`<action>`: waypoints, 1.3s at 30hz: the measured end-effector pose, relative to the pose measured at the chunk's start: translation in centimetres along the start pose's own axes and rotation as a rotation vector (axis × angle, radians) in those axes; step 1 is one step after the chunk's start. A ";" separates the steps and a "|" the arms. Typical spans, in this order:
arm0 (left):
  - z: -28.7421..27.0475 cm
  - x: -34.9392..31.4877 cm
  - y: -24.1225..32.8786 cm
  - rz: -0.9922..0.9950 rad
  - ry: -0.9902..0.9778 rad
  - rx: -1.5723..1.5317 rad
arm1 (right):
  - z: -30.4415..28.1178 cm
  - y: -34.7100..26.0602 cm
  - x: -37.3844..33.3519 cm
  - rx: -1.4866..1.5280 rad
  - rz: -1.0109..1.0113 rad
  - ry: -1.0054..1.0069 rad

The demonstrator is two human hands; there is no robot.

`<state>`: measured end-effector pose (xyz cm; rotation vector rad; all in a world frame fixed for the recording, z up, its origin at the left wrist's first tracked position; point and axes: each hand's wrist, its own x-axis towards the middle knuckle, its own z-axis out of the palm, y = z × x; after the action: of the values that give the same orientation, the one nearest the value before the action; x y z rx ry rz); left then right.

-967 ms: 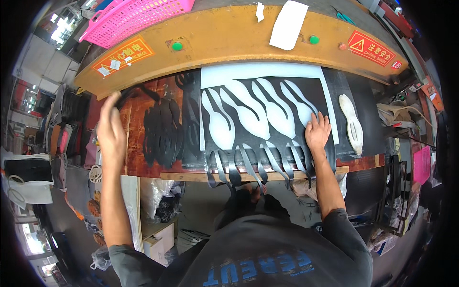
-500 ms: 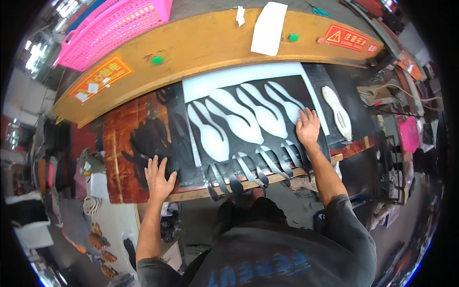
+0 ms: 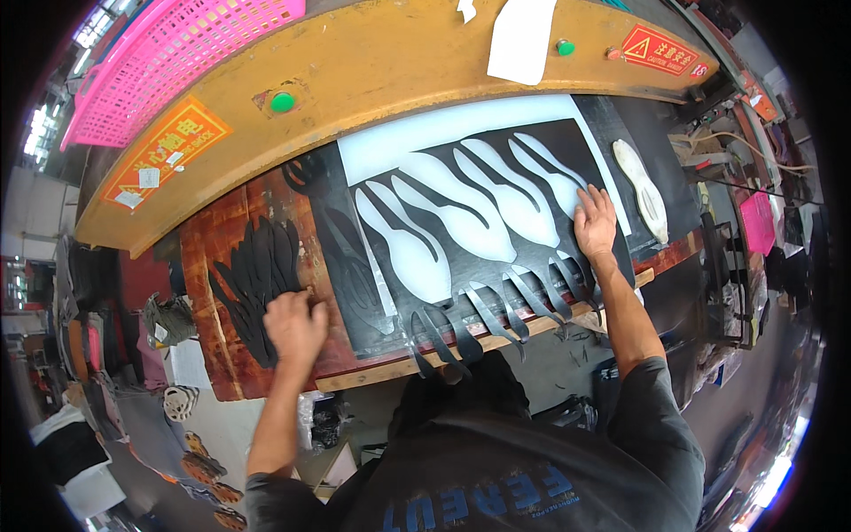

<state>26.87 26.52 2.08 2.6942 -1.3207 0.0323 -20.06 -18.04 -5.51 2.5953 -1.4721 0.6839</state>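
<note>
Since half a second ago the left hand (image 3: 297,330) has gone from lying with fingers spread at the near end of the black cut pieces (image 3: 253,284) to a more curled shape over their right side, and the pieces now lie fanned in a looser heap; the view has also shifted a little. The right hand (image 3: 596,222) has stayed where it was on the black sheet (image 3: 576,146), laid flat near its right edge, fingers slightly apart, the tips by the rightmost of four long, spoon-like openings. The left hand is blurred, and whether it pinches any piece cannot be told. The heap lies well to the left of the sheet, on a worn reddish-brown tabletop (image 3: 202,266). Under the sheet is a white board (image 3: 417,137), which shows through the openings and past the sheet's far edge. Along the near edge of the sheet, curved black strips (image 3: 487,312) hang over the wooden ledge. To the right of the sheet, apart from it, lies a pale, waisted template (image 3: 640,191) with a slot. Beyond the sheet runs a yellow beam (image 3: 381,80) with a white paper (image 3: 521,44); a pink basket (image 3: 195,62) sits farther off, beyond the sheet to the left.
</note>
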 end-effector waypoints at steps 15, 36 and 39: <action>1.9 1.9 3.7 -0.323 -0.302 -0.700 | -0.4 -0.2 0.1 0.029 0.042 -0.010; -0.7 6.8 -7.6 -0.444 0.151 -1.023 | -0.8 -0.2 0.1 0.072 0.022 -0.028; -3.6 4.7 -7.4 -0.229 0.061 -0.440 | -0.8 -0.4 0.1 0.063 0.018 -0.022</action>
<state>35.75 27.86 5.14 2.4216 -0.8699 -0.1780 -19.97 -17.70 -4.74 2.6472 -1.5063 0.7183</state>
